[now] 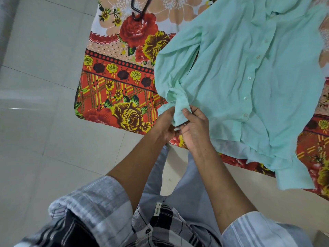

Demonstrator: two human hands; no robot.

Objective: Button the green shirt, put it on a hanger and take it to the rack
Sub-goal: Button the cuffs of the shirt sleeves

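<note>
The pale green shirt (231, 72) lies spread on a floral bedsheet, its front closed by a row of white buttons running down the right side. One sleeve bunches toward the bed's near edge. My left hand (164, 124) and my right hand (195, 128) meet at that sleeve's cuff (179, 113), both pinching the fabric between thumb and fingers. A dark hanger (140, 9) lies at the top of the bed, only partly in view.
The floral bedsheet (121, 82) covers the bed, whose corner juts toward the pale tiled floor (39, 86) on the left. My legs stand against the bed's near edge. The rack is out of view.
</note>
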